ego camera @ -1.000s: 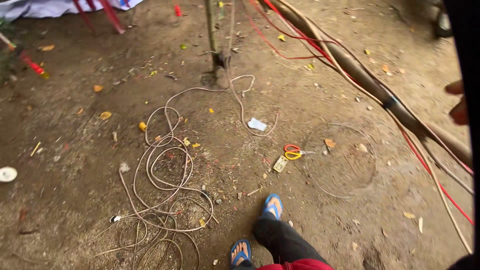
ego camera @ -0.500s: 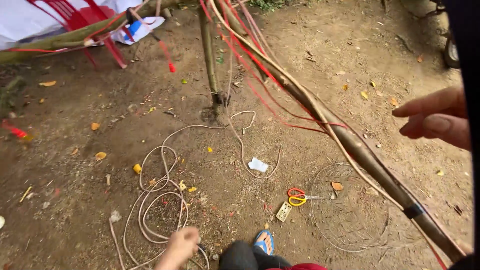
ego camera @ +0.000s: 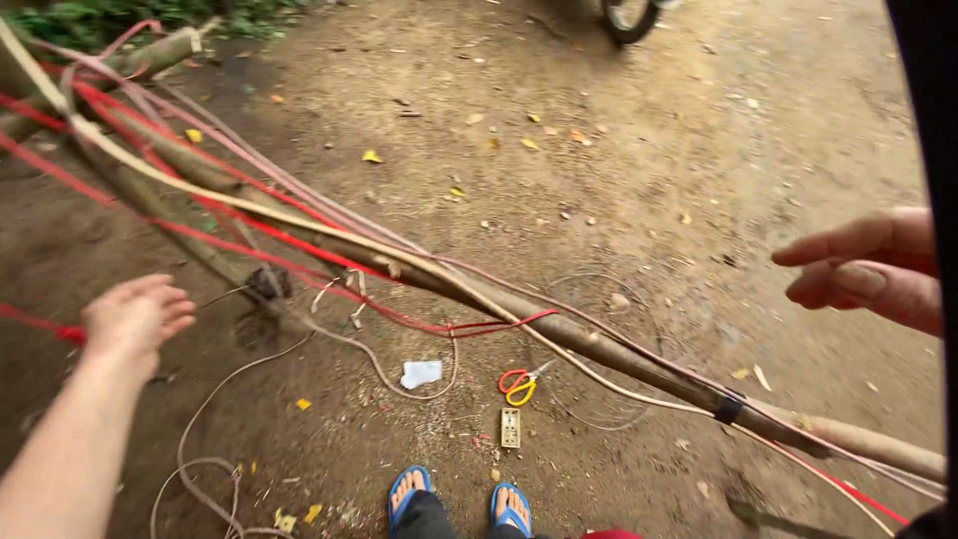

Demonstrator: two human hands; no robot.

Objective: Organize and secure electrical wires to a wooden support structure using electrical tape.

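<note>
My left hand (ego camera: pixel 138 314) is raised over the dirt at the left, fingers apart and holding nothing, close to a red string (ego camera: pixel 40 324). At the right edge my right hand (ego camera: pixel 866 268) reaches leftward, empty, with fingers extended above a long wooden pole (ego camera: pixel 559 334). The pole runs from upper left to lower right, wrapped with red and beige cords (ego camera: pixel 299 225) and a black tape band (ego camera: pixel 729 408). My feet in blue sandals (ego camera: pixel 457 499) stand at the bottom.
On the ground lie orange-and-yellow scissors (ego camera: pixel 521 383), a small beige socket plate (ego camera: pixel 510 427), a white scrap (ego camera: pixel 420 373), a beige cable (ego camera: pixel 215 454) and a thin wire ring (ego camera: pixel 599 344). A wheel (ego camera: pixel 631 15) shows at the top, plants at top left.
The view has swung right and up. My left hand rose from the cable on the ground to mid-air at the left. The right hand stays extended at the right edge.
</note>
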